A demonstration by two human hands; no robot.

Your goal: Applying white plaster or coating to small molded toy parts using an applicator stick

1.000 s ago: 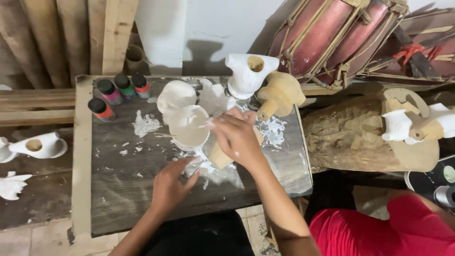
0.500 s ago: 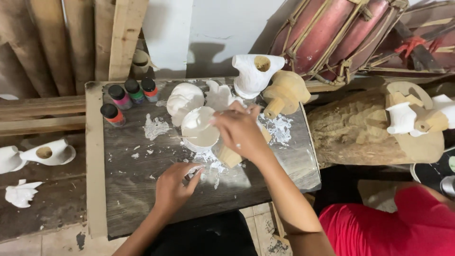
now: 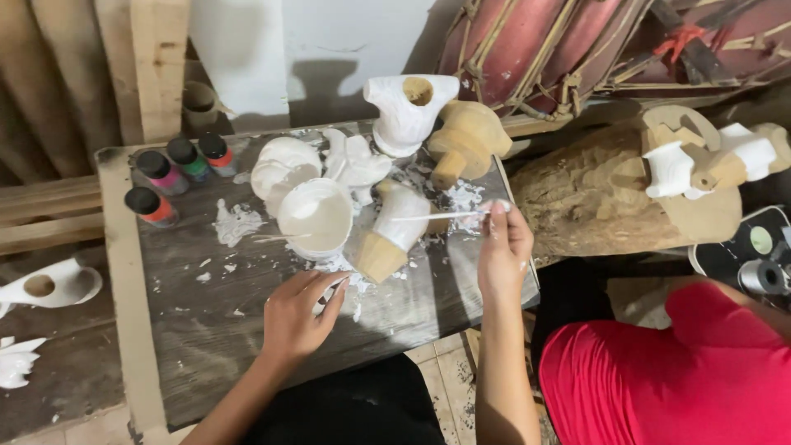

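Both hands are over the grey work board [image 3: 206, 330] as I watch. Right hand [image 3: 504, 247] is pinched closed on a thin white brush [image 3: 437, 217], its stick pointing left across the half-painted wooden carving [image 3: 394, 231] that lies on its side mid-board. Left hand [image 3: 295, 317] rests flat on the board, fingers loosely curled — whether it grips anything, I can't tell. Just beyond it stands the white paint bowl [image 3: 315, 216]. Small paint bottles [image 3: 177, 177] cluster at the far-left corner — well apart.
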